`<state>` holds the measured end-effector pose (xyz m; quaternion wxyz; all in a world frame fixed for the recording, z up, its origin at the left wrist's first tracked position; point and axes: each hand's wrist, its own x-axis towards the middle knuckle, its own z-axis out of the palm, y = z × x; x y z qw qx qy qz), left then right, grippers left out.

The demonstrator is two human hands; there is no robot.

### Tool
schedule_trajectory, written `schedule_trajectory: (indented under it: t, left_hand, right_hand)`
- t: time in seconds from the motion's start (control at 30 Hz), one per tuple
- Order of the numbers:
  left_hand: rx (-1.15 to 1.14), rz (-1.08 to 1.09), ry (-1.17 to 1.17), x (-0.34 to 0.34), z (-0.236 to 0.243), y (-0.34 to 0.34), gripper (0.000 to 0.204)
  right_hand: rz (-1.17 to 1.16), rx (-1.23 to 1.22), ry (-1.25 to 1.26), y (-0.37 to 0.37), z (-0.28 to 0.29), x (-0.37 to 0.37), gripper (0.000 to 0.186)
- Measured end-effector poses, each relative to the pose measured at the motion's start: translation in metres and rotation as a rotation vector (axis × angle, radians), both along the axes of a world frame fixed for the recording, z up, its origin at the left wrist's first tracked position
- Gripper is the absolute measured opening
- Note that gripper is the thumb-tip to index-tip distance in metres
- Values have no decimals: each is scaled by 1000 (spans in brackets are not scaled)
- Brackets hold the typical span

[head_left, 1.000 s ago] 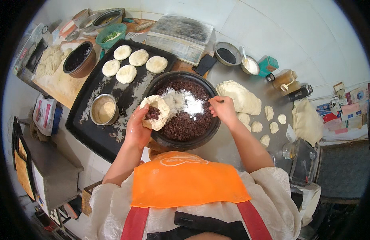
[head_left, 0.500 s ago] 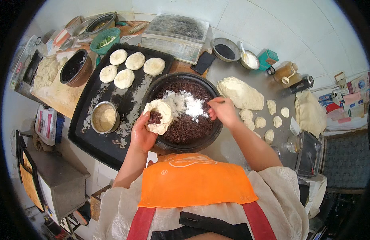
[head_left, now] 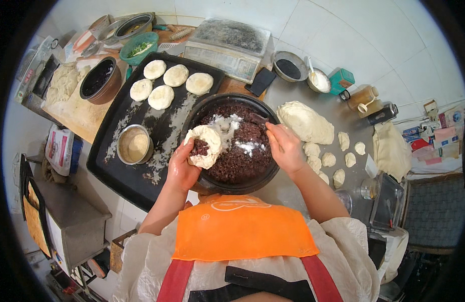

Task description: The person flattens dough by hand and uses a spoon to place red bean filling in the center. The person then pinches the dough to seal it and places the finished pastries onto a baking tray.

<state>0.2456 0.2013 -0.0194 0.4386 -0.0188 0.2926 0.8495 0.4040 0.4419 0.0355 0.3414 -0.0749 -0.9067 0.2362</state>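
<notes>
My left hand (head_left: pixel 183 168) is closed around a cupped piece of dough (head_left: pixel 210 146) with dark bean filling in its hollow. It is at the left rim of a big dark bowl (head_left: pixel 189 121). Inside the bowl lies dark red-brown bean filling (head_left: pixel 232 168), with patches of white powder on top. Over the bowl's right side, my right hand (head_left: pixel 286 147) grips a slim dark utensil (head_left: pixel 257 117); its tip is in the filling, and its exact kind is hard to make out.
Left of the bowl, a black baking tray (head_left: pixel 109 173) carries several flat round buns (head_left: pixel 161 97) and a metal cup (head_left: pixel 135 144). To the right are a large dough lump (head_left: pixel 305 122) and several small dough pieces (head_left: pixel 329 159). A scale (head_left: pixel 227 50) stands behind.
My right hand has moved slightly down and turned, with the utensil now pointing into the filling. The white powder has shrunk to smaller patches. My left hand still holds the dough.
</notes>
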Motion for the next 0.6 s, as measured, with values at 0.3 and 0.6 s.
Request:
schedule_trajectory:
  t: [0.3, 0.6]
  left_hand:
    - [64, -25, -47, 0, 0, 1, 41]
    - [-50, 15, -35, 4, 17, 2, 40]
  right_hand:
    - [43, 46, -142, -10, -17, -2, 16]
    - [-141, -1236, -348, 18, -25, -12, 17]
